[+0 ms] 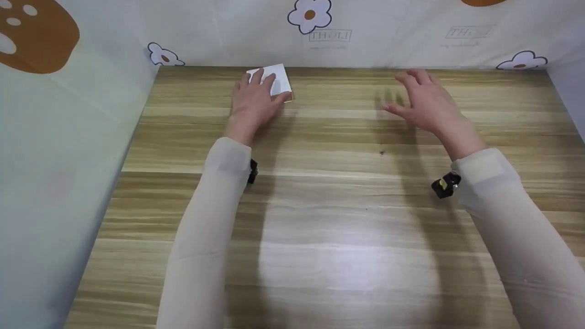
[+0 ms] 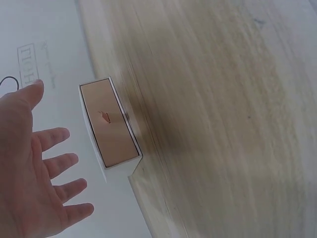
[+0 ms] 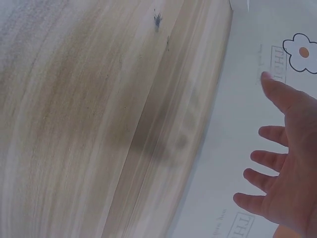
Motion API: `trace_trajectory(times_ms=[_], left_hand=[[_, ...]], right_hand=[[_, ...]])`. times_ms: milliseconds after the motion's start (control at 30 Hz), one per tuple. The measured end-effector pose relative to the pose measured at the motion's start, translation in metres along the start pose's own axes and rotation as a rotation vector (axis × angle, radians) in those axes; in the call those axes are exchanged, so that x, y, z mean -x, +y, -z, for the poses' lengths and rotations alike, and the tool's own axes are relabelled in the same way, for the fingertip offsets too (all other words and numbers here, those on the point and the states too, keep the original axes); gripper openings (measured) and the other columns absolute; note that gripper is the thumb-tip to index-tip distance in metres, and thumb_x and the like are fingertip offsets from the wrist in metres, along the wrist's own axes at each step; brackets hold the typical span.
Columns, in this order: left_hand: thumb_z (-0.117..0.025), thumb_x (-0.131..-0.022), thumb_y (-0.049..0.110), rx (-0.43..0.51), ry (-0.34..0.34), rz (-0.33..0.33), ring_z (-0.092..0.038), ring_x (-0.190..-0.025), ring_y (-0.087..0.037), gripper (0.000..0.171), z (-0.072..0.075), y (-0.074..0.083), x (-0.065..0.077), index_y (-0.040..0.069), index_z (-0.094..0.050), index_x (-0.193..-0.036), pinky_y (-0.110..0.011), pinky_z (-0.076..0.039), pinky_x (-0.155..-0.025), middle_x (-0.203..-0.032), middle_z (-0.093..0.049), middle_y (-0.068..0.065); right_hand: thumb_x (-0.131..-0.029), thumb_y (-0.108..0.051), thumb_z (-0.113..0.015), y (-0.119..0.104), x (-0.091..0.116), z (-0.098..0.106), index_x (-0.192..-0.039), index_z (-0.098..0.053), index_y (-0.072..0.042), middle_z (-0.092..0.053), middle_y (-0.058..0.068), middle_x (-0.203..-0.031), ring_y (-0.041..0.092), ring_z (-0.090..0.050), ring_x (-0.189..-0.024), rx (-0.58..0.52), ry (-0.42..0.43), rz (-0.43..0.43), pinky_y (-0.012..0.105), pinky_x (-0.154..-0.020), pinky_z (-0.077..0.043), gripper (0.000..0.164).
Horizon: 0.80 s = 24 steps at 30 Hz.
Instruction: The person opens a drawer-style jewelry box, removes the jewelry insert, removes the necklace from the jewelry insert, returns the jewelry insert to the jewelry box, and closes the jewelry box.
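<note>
A small white box (image 1: 280, 81) stands at the far edge of the table, left of the middle. In the left wrist view its front is a tan drawer-like panel (image 2: 106, 134) with a small tab in the centre. My left hand (image 1: 256, 100) is over the box in the head view, fingers spread and relaxed. Seen from the left wrist, the left hand (image 2: 34, 168) has gaps between its fingers and grips nothing. My right hand (image 1: 427, 100) hovers above the table at the far right, fingers loosely bent and holding nothing; the right wrist view shows that hand (image 3: 287, 163) likewise bare.
The wood-grain table (image 1: 347, 183) spreads beneath both arms. A pale curtain (image 1: 388, 41) with flowers and lettering hangs along the back edge, and another pale sheet (image 1: 91, 128) covers the left side. A small dark mark (image 1: 382, 152) lies on the tabletop.
</note>
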<state>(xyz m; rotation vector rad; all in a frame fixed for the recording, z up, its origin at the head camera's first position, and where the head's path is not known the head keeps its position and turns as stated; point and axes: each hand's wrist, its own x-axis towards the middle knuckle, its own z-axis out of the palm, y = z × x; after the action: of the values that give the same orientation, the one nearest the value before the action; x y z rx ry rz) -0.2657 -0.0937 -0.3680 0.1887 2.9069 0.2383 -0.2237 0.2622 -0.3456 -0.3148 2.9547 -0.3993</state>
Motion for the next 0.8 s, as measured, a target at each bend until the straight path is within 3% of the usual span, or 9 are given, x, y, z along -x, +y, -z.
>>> trace_trajectory(times_ms=[367,800], left_hand=[[-0.046,-0.104,0.038,0.004,-0.013,-0.016,-0.015,-0.154,-0.038,0.061,-0.0034,-0.0053,0.0003,0.018,-0.027,-0.158,-0.054,-0.014,-0.126,-0.168,-0.012,-0.012],[-0.041,-0.105,0.026,-0.006,-0.006,-0.024,-0.023,-0.152,-0.035,0.051,-0.0070,-0.0069,0.0025,0.015,-0.036,-0.155,-0.055,-0.020,-0.124,-0.165,-0.023,-0.012]], right_hand=[[-0.097,-0.039,-0.062,0.0011,-0.0012,-0.0036,-0.150,-0.039,-0.003,-0.032,0.026,-0.154,0.051,-0.033,-0.138,0.008,-0.020,0.003,0.065,-0.110,-0.033,0.069],[-0.096,-0.038,-0.062,0.0018,-0.0009,-0.0059,-0.146,-0.044,-0.002,-0.037,0.025,-0.152,0.050,-0.035,-0.138,0.003,-0.026,0.012,0.065,-0.111,-0.033,0.064]])
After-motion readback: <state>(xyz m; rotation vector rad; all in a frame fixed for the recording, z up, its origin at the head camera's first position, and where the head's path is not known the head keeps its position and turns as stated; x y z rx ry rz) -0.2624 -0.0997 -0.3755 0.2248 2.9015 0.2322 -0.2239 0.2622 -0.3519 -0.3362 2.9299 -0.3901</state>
